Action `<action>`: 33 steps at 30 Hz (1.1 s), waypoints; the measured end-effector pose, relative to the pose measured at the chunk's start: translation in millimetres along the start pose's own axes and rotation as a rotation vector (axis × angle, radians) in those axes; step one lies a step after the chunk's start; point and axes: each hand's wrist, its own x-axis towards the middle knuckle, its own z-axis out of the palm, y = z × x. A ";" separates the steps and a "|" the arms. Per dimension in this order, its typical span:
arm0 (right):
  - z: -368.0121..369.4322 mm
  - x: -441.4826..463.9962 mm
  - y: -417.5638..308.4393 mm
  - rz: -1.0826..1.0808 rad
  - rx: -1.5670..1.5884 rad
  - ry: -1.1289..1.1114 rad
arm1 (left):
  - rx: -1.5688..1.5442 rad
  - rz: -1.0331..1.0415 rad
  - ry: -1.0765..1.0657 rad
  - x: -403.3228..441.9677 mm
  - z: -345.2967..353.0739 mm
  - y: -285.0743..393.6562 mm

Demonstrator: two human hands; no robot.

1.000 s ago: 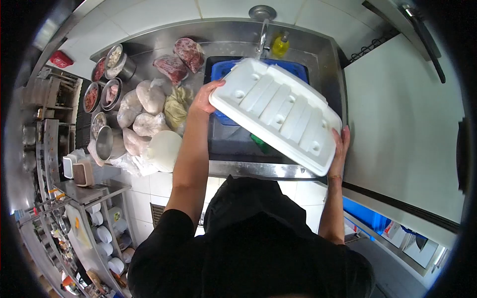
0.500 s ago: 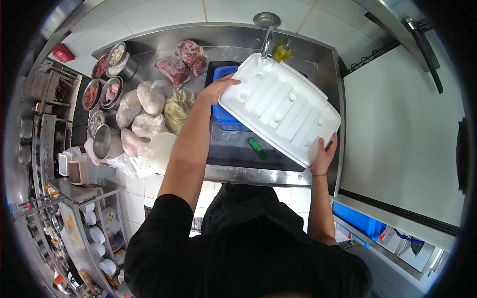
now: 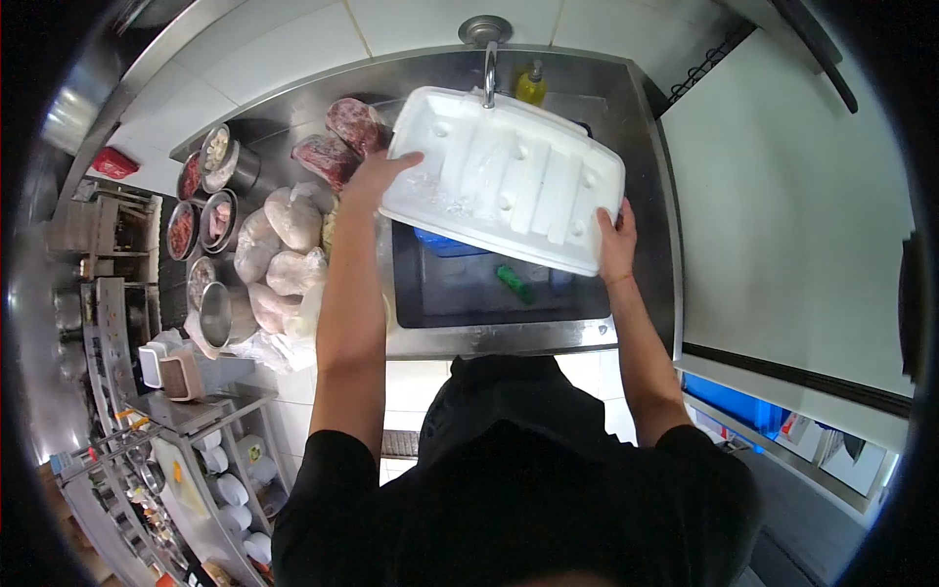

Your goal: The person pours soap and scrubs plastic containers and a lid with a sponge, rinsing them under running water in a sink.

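Both of my hands hold a white plastic tray [image 3: 538, 176] with a ribbed surface, tilted over the dark sink basin [image 3: 460, 298]. My left hand [image 3: 381, 178] grips its left end, thumb on top and the other fingers mostly hidden. Its lower right corner is in my right hand [image 3: 616, 243], closed on the rim. The tap spout [image 3: 490, 78] reaches over the tray's far edge, and water glistens on the left part of the surface. Partly covered beneath is a blue basket [image 3: 450, 245]. A green scrubber [image 3: 514, 284] lies in the basin.
A yellow soap bottle [image 3: 531, 88] stands behind the tray. Left of the basin lie dark red frozen meat [image 3: 328, 157], bagged pale food [image 3: 293, 217] and several metal pots [image 3: 227, 315]. A white panel [image 3: 782, 215] lies right of the sink. Stacked bowls [image 3: 232, 489] fill a lower-left shelf.
The tray has shifted left and turned closer to level under the tap, both hands still on it. Water now shows on its left part. The view has moved slightly.
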 end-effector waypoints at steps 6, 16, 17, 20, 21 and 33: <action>74.7 34.4 17.0 -0.083 -0.143 -0.186 | -0.204 0.036 0.076 -52.2 -55.8 28.3; 212.3 75.0 47.9 0.072 -0.130 -0.576 | -0.014 0.127 0.440 -169.3 -83.4 78.2; 218.4 70.2 39.7 0.080 -0.135 -0.645 | 0.065 0.142 0.491 -181.4 -82.0 82.7; 229.3 66.3 10.3 0.389 -0.065 -0.846 | 0.191 0.209 0.640 -217.5 -73.3 88.3; 231.4 68.4 7.8 0.420 -0.035 -0.859 | 0.179 0.247 0.671 -230.3 -68.7 91.4; 265.6 239.2 17.9 -0.216 -0.764 -0.559 | 0.090 0.240 0.998 -289.4 -16.4 100.1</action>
